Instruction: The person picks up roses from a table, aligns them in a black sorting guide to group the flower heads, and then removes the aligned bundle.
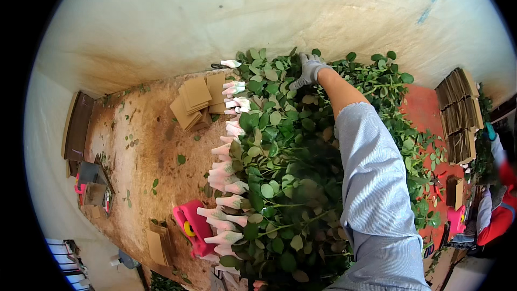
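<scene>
A long row of leafy rose stems lies across the worktable, many of their heads wrapped in white mesh sleeves that point left. One gloved arm in a light blue sleeve reaches over the foliage. It looks like my right hand, in a grey glove, resting on the leaves near the wall with its fingers spread; whether it grips a stem beneath is hidden. My left hand is out of view. A pink tape dispenser with a yellow core stands beside the lower sleeved heads.
Cardboard pieces lie on the stained tabletop, with more cardboard near its front edge. Stacked cardboard stands at the right, near red-handled pruners. A co-worker in red is at the far right.
</scene>
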A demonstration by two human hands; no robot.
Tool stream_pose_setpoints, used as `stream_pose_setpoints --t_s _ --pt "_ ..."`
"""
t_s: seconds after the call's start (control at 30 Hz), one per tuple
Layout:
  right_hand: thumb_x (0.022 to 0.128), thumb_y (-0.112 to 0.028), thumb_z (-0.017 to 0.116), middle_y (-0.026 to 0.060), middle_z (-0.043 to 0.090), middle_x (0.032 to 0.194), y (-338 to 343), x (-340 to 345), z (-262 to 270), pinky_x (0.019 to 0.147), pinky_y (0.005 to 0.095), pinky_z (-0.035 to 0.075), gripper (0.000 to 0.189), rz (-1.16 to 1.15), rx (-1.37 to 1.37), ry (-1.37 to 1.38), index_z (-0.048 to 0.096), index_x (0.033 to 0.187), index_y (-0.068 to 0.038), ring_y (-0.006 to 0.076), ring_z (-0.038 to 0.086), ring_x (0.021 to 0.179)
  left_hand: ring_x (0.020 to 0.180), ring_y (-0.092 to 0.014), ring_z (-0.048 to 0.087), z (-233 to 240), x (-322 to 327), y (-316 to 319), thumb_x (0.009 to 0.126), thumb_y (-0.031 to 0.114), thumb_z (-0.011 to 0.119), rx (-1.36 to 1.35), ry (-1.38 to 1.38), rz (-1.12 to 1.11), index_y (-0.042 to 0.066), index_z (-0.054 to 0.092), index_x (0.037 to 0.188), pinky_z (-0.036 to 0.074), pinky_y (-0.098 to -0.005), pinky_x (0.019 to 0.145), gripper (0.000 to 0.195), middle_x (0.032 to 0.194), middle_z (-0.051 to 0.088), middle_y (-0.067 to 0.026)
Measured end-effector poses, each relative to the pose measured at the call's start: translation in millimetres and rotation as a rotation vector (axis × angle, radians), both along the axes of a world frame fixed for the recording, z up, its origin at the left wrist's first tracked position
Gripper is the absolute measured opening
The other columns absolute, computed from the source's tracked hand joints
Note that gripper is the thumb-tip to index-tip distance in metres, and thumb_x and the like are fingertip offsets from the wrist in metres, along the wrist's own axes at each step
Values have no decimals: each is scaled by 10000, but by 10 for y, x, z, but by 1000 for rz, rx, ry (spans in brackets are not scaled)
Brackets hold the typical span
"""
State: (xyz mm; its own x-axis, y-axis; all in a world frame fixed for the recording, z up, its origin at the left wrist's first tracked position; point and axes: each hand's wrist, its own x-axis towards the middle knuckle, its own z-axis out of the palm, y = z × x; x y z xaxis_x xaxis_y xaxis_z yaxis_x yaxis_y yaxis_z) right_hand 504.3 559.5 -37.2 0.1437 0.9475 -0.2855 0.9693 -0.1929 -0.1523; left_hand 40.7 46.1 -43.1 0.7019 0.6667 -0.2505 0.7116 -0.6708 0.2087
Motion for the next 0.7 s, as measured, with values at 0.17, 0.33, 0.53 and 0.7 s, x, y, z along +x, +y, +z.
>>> stream_pose_setpoints --t_s 0.17,0.33,0.53,0.7 --pt "486 -763 886 199 245 1684 166 122 -258 1250 528 237 1547 0 -47 -54 127 1655 -93 375 230 1558 1315 -418 468 -33 49 158 950 305 543 -12 4 22 173 518 1514 365 -788 1031 580 1679 289 -81" --pt "521 -752 885 188 323 1657 140 38 -374 1213 501 319 1476 72 -202 32 205 1637 -66 353 350 1508 1331 -415 454 -61 45 173 949 311 549 -26 7 35 176 511 1519 367 -784 1035 588 1681 285 -84" --pt "573 -638 922 243 404 1590 49 94 -284 1173 455 397 1421 371 -423 -79 197 1629 -23 377 421 1463 1351 -412 439 -104 41 218 948 320 556 -27 -4 27 178 502 1526 369 -780 1041 597 1683 280 -88" --pt "592 -432 897 266 393 1568 -332 -4 -386 1195 539 321 1320 395 -263 -242 188 1633 -37 419 386 1476 1367 -409 426 -144 4 311 947 326 562 -2 -13 14 181 496 1531 371 -776 1045 606 1684 276 -91"
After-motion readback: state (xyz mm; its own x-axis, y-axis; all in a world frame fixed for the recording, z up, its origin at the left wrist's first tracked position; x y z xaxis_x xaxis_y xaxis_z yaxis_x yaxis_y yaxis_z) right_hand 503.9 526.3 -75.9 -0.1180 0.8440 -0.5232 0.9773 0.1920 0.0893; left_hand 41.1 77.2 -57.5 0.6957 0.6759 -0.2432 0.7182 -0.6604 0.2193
